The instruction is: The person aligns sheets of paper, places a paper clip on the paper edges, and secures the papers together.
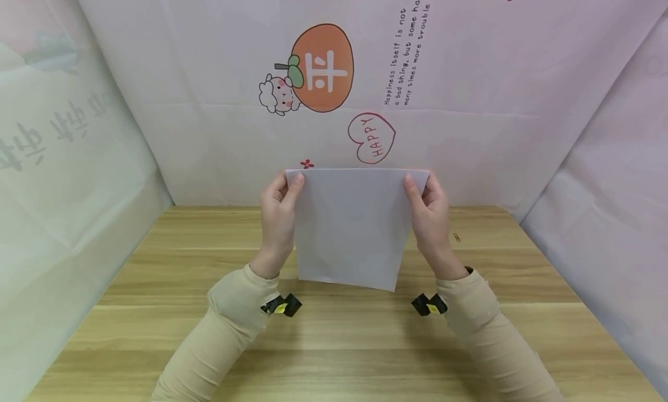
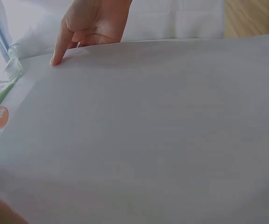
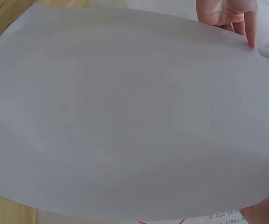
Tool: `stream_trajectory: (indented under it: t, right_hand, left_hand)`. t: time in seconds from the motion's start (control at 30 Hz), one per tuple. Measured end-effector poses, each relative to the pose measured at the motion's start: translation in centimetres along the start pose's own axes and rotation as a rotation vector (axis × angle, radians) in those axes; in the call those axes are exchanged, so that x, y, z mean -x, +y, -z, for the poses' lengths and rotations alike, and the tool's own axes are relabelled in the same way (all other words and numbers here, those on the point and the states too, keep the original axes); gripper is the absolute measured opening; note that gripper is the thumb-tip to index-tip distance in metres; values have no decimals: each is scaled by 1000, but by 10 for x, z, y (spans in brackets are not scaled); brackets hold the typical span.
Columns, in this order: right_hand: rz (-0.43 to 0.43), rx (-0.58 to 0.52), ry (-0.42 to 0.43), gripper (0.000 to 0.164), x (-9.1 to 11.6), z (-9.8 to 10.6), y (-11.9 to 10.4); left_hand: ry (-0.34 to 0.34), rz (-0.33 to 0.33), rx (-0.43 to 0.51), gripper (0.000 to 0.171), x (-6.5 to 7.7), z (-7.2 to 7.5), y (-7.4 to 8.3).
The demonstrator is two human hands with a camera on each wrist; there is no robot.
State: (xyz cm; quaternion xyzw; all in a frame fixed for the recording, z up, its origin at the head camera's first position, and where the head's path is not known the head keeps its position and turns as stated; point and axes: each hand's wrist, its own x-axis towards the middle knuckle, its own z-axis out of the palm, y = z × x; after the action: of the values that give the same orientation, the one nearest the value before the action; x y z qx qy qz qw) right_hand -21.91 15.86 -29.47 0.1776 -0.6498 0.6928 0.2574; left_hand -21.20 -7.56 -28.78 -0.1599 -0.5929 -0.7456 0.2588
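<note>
A plain sheet of white paper (image 1: 349, 228) hangs upright between the two hands, its lower edge near the wooden table. At its upper left corner the left hand (image 1: 280, 216) pinches it, thumb on the near face and fingers behind. The right hand (image 1: 430, 222) grips the upper right corner in the same way. In the left wrist view the paper (image 2: 144, 126) fills most of the picture, with the right hand (image 2: 97, 21) at its far edge. The right wrist view shows the paper (image 3: 125, 112) and the left hand (image 3: 230, 16) at its far edge.
A small orange-brown paper clip (image 1: 456, 237) lies on the wooden table (image 1: 355, 344), right of the right hand. Behind and at both sides hang white printed cloths (image 1: 209, 141). Black wrist cameras (image 1: 286, 305) sit at the beige sleeves (image 1: 224, 326).
</note>
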Motion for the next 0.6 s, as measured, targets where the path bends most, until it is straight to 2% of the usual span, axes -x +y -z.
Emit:
stream_trajectory:
  t: [0.3,0.47,0.6]
  right_hand:
    - [-38,24,-19,21,1,3,8]
    - [-49,11,-70,28,2,5,9]
    - [-87,46,-93,27,5,8,12]
  left_hand:
    - [2,56,0,25,5,3,-7]
    - [6,82,0,26,9,6,-12]
    - [15,99,-15,26,12,8,-17]
